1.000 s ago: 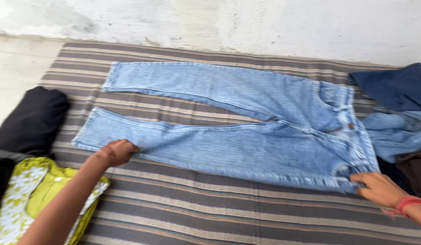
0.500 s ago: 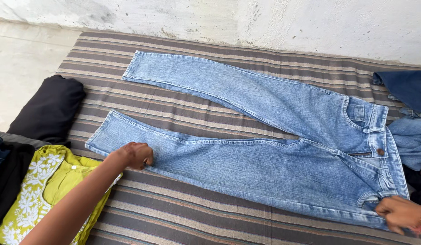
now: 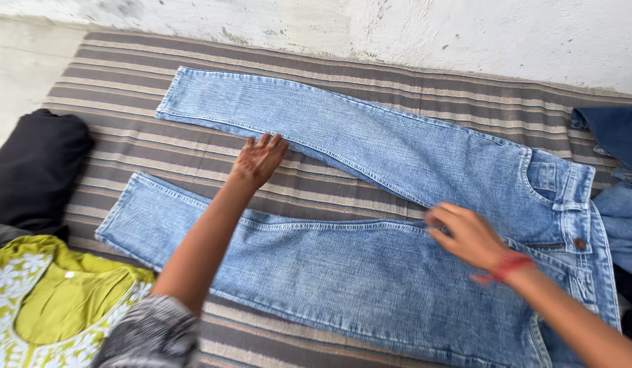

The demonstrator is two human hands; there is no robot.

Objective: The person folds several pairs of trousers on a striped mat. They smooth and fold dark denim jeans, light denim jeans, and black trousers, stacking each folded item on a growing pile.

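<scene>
A striped mat [image 3: 370, 75] in brown and grey covers the floor by the wall. Light blue jeans [image 3: 370, 266] lie flat on it, legs spread apart. A black garment [image 3: 33, 167] and a yellow-green top [image 3: 50, 307] rest at its left end.

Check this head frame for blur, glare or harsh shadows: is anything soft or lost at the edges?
Head view: soft, even light, no glare and only faint shadows. The right hand is slightly motion-blurred at the crotch of the jeans; the left hand reads sharper, fingers spread at the far leg's edge. The striped mat stays clear. The yellow-green garment and dark blue clothes are cropped at the frame edges.
</scene>
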